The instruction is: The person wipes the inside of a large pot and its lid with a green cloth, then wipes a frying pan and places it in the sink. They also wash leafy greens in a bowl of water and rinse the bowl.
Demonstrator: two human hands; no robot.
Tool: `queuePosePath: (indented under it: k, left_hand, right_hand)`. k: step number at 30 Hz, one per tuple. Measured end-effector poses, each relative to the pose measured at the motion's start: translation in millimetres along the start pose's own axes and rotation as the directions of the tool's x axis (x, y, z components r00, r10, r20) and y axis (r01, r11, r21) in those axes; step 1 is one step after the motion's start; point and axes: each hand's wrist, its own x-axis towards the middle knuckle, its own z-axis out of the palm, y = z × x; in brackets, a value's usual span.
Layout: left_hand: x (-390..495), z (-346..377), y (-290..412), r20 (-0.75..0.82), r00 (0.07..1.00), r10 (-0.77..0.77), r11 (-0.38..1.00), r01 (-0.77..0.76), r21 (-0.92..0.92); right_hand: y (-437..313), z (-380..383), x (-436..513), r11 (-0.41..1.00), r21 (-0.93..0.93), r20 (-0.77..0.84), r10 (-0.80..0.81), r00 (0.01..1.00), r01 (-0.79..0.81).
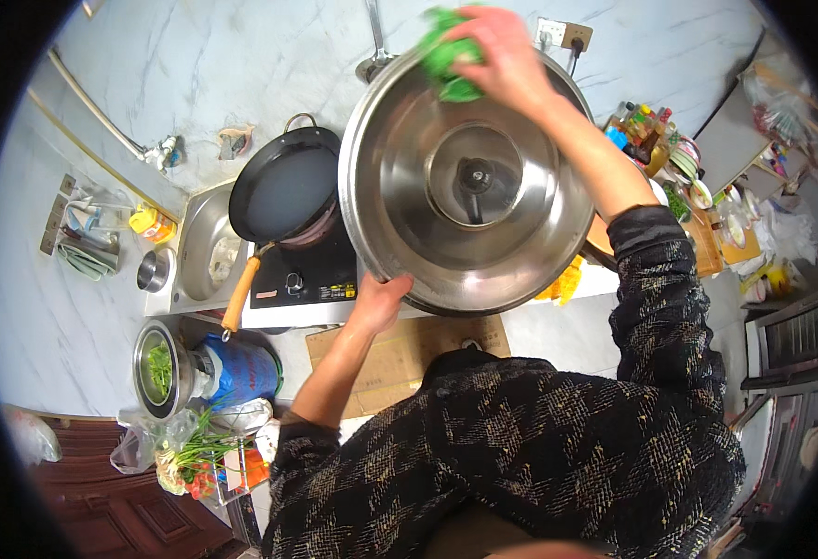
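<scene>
A large round stainless steel lid with a glass centre and a dark knob (409, 223) is held up, tilted, above the counter. My left hand (383, 302) grips its near left rim. At the far rim, my right hand (496, 59) holds a green cloth (451, 63) against the metal; hand and cloth are blurred. Left of the lid, a black wok (283, 185) with a wooden handle (242, 293) sits tilted on a black induction cooker (265, 279). Part of another pan's edge shows beneath the lid at the right.
A steel sink (203, 244) lies at the left, with a small metal pot (152, 271) beside it. Sauce bottles (653, 140), a wooden cutting board (703, 237) and an orange cloth (562, 283) are at the right. A bowl of greens (161, 374) stands low at the left.
</scene>
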Motion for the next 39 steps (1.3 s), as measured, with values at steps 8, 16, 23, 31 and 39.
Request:
queuePosePath:
  k: [8, 16, 23, 31, 39]
  left_hand:
    - [13.7, 9.1, 5.4, -0.111, 0.994, 0.017, 0.969, 0.011, 0.249]
    - [67.5, 52.3, 156.8, 0.188, 0.826, 0.532, 0.348, -0.416, 0.84]
    - [60.5, 79.8, 157.1, -0.098, 0.705, 0.702, 0.563, -0.465, 0.683]
    - [108.8, 75.3, 100.6, -0.212, 0.535, 0.818, 0.553, -0.629, 0.547]
    - [97.4, 57.4, 90.1, -0.218, 0.595, 0.773, 0.584, -0.535, 0.61]
  right_hand:
    - [60.5, -41.1, -83.4, 0.689, 0.296, -0.076, 0.707, 0.703, -0.661]
    - [10.4, -85.2, 1.9, 0.948, 0.274, -0.09, -0.145, 0.985, 0.164]
    - [76.7, -63.1, -60.1, 0.825, 0.141, -0.418, 0.551, 0.722, -0.548]
    - [-44.1, 58.1, -220.6, -0.564, 0.412, 0.562, 0.776, -0.288, -0.715]
    - [24.6, 1.0, -147.6, -0.303, 0.694, 0.522, 0.837, 0.166, -0.653]
